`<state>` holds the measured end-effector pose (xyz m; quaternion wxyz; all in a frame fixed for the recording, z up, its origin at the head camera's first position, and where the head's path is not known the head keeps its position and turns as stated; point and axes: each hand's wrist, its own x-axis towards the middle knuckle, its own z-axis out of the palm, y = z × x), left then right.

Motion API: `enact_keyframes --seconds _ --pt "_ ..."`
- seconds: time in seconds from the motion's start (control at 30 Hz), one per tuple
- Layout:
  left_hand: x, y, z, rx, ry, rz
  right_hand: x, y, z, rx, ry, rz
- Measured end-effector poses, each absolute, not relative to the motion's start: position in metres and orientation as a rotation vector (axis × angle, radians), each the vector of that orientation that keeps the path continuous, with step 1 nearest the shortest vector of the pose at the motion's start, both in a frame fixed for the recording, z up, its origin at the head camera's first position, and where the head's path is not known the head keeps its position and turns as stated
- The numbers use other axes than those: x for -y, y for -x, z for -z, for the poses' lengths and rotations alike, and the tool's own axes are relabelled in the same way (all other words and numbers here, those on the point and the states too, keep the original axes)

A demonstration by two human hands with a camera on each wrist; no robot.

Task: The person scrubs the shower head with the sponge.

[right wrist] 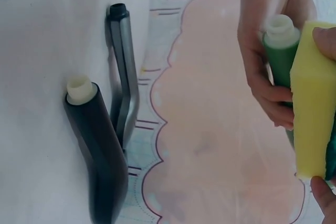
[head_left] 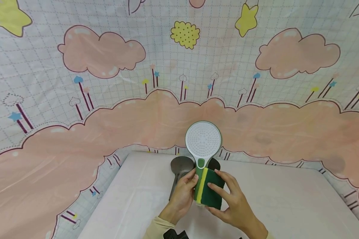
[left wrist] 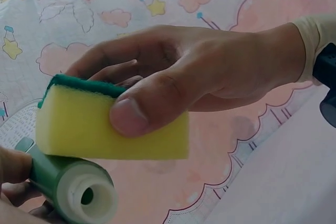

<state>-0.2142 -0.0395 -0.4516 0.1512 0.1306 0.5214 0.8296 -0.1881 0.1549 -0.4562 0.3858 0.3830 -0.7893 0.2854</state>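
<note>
My left hand (head_left: 180,194) grips the green handle of a white-faced shower head (head_left: 203,138), which stands upright with its nozzle face towards the head camera. Fingers and thumb of my right hand (head_left: 237,205) pinch a yellow and green scrub sponge (head_left: 213,189) by its edges. The sponge's yellow side (left wrist: 105,124) lies against the green handle (left wrist: 58,177), its dark green scouring side facing away. In the right wrist view, the handle's pale threaded end (right wrist: 280,31) shows beside the sponge (right wrist: 315,98).
Behind my hands on the white-covered table (head_left: 137,186) lie a grey shower head (head_left: 181,165) and a black one (head_left: 214,164), partly hidden. Their handles, one dark (right wrist: 100,150) and one grey (right wrist: 125,66), lie side by side. A cloud-patterned cloth (head_left: 155,122) hangs behind the table.
</note>
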Motion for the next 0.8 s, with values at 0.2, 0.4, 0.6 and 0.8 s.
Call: enact_keyframes --seconds 0.2,0.4,0.6,0.8 --pt "0.040 0.215 0.452 -1.467 -0.383 -2.389 -0.154 0.189 0.458 1.974 -0.997 -0.722" --pt "0.040 0.213 0.452 -1.454 -0.381 -2.384 -0.155 0.191 0.457 2.004 -0.949 -0.696" --pt "0.039 0.210 0.452 -1.441 -0.381 -2.398 -0.159 0.195 0.454 1.999 -0.899 -0.677" --pt "0.039 0.209 0.451 -1.501 -0.379 -2.380 -0.163 0.200 0.452 1.975 -0.854 -0.678"
